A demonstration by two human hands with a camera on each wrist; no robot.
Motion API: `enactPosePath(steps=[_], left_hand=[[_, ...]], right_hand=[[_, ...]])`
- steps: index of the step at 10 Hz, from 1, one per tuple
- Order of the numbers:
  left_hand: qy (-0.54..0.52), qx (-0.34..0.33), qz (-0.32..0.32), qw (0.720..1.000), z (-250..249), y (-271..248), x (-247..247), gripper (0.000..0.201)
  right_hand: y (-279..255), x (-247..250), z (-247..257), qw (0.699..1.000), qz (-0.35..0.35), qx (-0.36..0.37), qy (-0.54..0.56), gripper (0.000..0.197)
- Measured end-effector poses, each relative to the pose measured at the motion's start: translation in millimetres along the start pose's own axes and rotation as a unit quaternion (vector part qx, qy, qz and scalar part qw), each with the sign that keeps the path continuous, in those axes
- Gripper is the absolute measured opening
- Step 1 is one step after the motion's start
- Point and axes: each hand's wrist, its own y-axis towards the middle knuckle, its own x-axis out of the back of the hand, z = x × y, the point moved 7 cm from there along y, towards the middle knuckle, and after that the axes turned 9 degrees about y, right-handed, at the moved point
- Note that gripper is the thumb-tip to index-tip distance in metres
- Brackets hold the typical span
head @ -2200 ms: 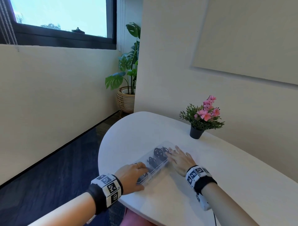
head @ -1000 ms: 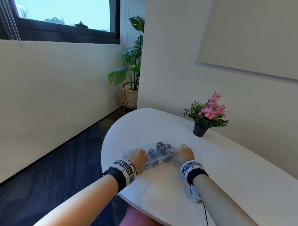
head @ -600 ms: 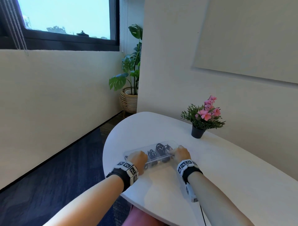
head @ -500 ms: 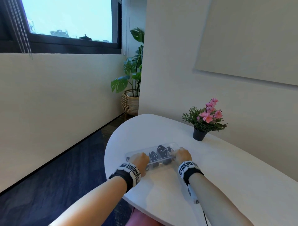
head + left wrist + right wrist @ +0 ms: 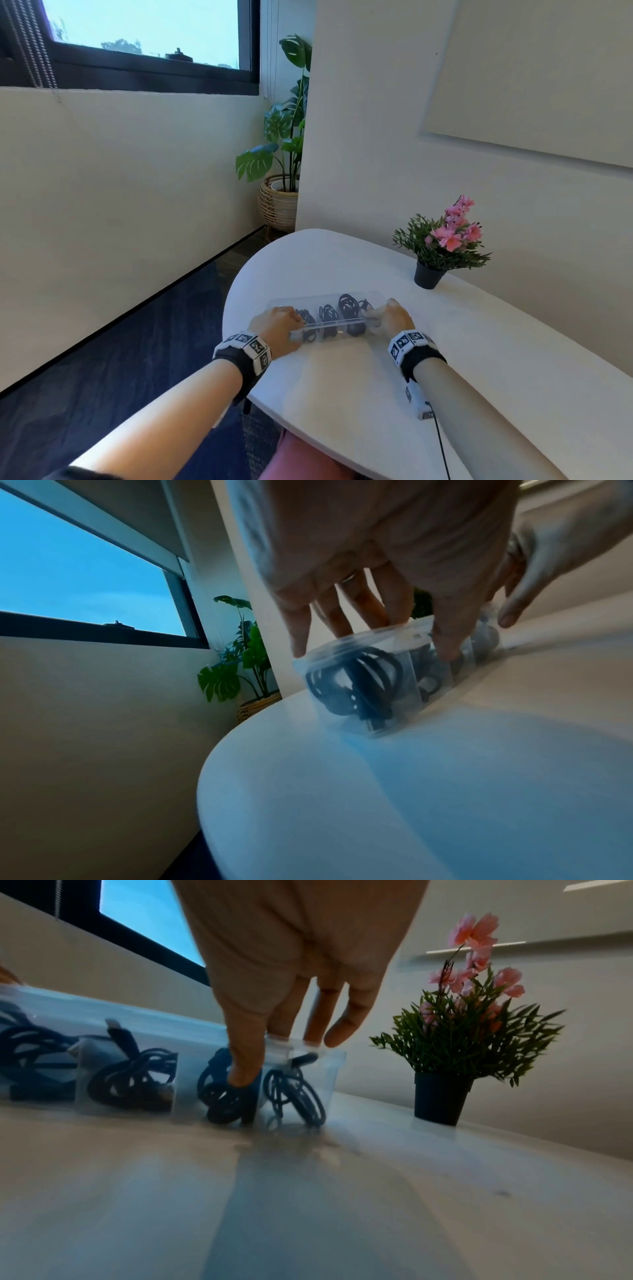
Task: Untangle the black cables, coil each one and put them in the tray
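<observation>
1. My left hand (image 5: pixel 277 325) grips the left end of the clear plastic compartment tray (image 5: pixel 329 299): fingers over the rim, thumb on the near wall.
2. My right hand (image 5: pixel 394 318) grips the right end the same way. In the right wrist view its fingers (image 5: pixel 310 1015) hook over the end rim and the thumb presses the near wall.
3. The tray sits on the white rounded desk (image 5: pixel 342 387), near its left edge, long side facing me.
4. Coiled black cables (image 5: pixel 346 305) lie inside the tray, one bundle per compartment. The right wrist view shows four bundles behind the clear dividers, and the left wrist view shows one coil (image 5: pixel 356 685) in the left end compartment.
5. Cannot tell whether the tray is flat on the desk or slightly lifted; both wrist views are blurred.
6. A small black pot with pink flowers and green leaves (image 5: pixel 442 243) stands on the desk beyond the tray's right end, apart from it.
7. A big-leaf green plant in a woven basket (image 5: pixel 281 178) stands on the floor in the corner, under the dark-framed window (image 5: pixel 150 37).
</observation>
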Motion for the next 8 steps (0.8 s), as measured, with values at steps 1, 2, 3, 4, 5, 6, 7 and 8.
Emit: enactPosePath(steps=[1, 2, 3, 4, 5, 6, 7, 8], left_hand=[[-0.019, -0.004, -0.024, 1.0, 2, 3, 0, 0.032], [0.003, -0.03, -0.022, 0.999, -5, 7, 1, 0.023], [0.036, -0.038, -0.019, 0.998, -10, 11, 4, 0.021], [0.047, -0.026, -0.02, 0.998, -14, 13, 4, 0.028], [0.077, -0.008, -0.047, 0.996, -24, 1, 0, 0.045], [0.074, -0.017, -0.053, 0.996, -29, -13, -8, 0.053], [-0.024, -0.044, -0.063, 0.997, -21, -13, -4, 0.052], [-0.104, -0.081, -0.1, 0.986, -8, -20, -2, 0.037]], right_hand=[[8, 6, 1, 0.998, 0.034, 0.056, -0.01, 0.036], [10, 5, 5, 0.994, 0.039, 0.102, 0.032, 0.023], [11, 2, 13, 0.992, -0.001, 0.127, 0.026, 0.02], [9, -2, 15, 0.99, -0.005, 0.137, -0.016, 0.018], [8, -1, 9, 0.991, 0.004, 0.133, 0.029, 0.026], [-3, 7, 1, 0.99, 0.031, 0.127, 0.061, 0.038], [-32, 19, -12, 0.989, 0.026, 0.128, 0.067, 0.042], [-75, 17, -54, 0.992, 0.065, 0.088, 0.071, 0.046]])
